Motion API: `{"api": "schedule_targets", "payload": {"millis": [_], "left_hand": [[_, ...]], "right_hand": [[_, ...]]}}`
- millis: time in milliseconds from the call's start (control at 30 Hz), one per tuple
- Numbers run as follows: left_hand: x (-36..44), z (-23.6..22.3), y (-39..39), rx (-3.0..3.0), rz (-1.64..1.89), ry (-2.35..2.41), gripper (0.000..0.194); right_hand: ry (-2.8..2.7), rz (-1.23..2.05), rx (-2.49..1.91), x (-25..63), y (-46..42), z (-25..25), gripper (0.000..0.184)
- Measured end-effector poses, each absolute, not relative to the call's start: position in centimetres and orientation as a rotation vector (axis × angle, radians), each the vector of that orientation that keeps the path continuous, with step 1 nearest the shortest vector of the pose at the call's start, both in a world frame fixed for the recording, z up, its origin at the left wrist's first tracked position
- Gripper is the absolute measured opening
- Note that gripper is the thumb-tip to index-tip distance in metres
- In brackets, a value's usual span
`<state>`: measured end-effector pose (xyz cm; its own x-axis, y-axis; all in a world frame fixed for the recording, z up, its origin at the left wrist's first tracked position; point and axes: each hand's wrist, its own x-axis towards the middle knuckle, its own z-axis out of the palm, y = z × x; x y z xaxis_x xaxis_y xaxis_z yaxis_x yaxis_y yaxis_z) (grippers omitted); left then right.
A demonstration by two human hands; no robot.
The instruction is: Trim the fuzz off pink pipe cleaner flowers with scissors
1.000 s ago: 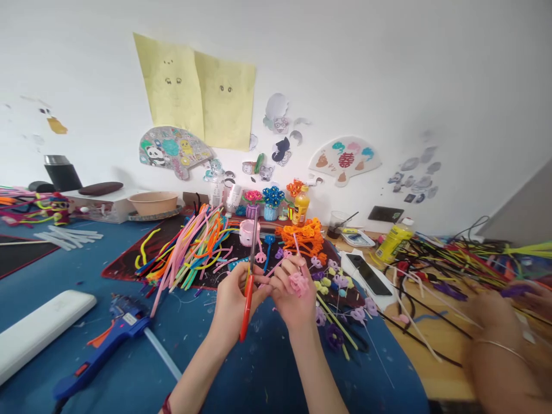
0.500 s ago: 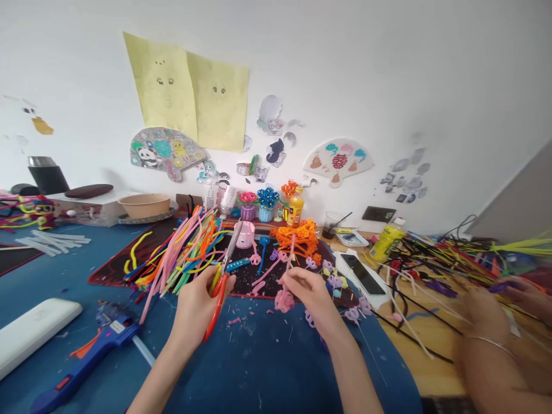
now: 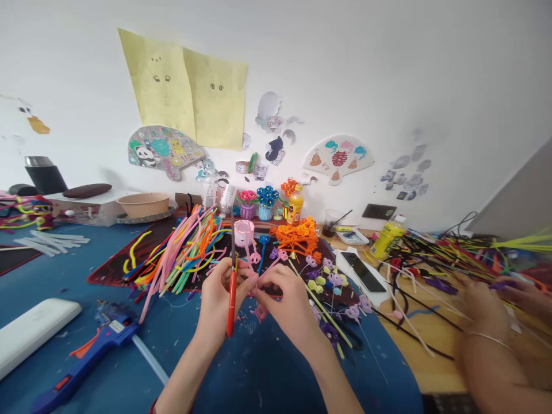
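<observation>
My left hand [image 3: 215, 299] is closed around the red-handled scissors [image 3: 232, 296], which stand nearly upright with the blades pointing away from me. Its thumb and fingertips also meet at a pink pipe-cleaner stem, close to the other hand. My right hand [image 3: 291, 307] pinches the pink pipe-cleaner flower [image 3: 261, 312], whose curled head hangs partly hidden below the fingertips. Just beyond both hands lie loose pink pipe-cleaner pieces and a pink woven pot [image 3: 244, 233]. To the right of my right hand are small lilac and yellow flowers [image 3: 334, 279].
A bundle of coloured pipe cleaners [image 3: 190, 241] lies left on a dark mat. Nearer stands a blue glue gun [image 3: 99, 345] beside a white case [image 3: 38, 333]. Orange flowers [image 3: 297, 237], a phone [image 3: 361, 273] and a yellow bottle [image 3: 387, 238] are right, near another person's hands [image 3: 483, 310].
My hands have come together, the right moving left with the pink flower. The scissors have turned from slanting to nearly upright. Pale green stems by my right hand are now uncovered.
</observation>
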<state>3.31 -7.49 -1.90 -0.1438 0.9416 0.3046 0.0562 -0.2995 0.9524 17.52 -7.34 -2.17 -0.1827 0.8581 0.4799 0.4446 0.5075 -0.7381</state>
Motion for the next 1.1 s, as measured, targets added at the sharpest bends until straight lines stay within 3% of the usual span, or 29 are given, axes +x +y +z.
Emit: {"api": "schedule_targets", "payload": {"millis": [33, 167, 333, 733, 1100], "left_hand": [[3.3, -1.8, -7.5, 1.386, 1.538, 1.178, 0.033], [3.3, -1.3, -7.3, 1.350, 1.555, 1.153, 0.036], [3.4, -1.1, -7.2, 1.351, 1.608, 1.210, 0.035], [3.7, -1.4, -8.7, 1.366, 1.689, 1.319, 0.027], [3.5, 0.6, -8.1, 1.065, 1.666, 1.037, 0.028]], "right_hand": [[-1.752, 0.644, -1.079, 17.7, -7.4, -2.5, 0.006], [-1.465, 1.193, -1.004, 18.1, -7.9, -3.9, 0.042], [-1.117, 1.595, -0.863, 17.4, -8.7, -5.1, 0.047], [-1.003, 1.557, -0.738, 16.7, -9.3, -4.7, 0.052], [-1.036, 1.584, -0.513, 17.0, -9.5, -3.3, 0.052]]}}
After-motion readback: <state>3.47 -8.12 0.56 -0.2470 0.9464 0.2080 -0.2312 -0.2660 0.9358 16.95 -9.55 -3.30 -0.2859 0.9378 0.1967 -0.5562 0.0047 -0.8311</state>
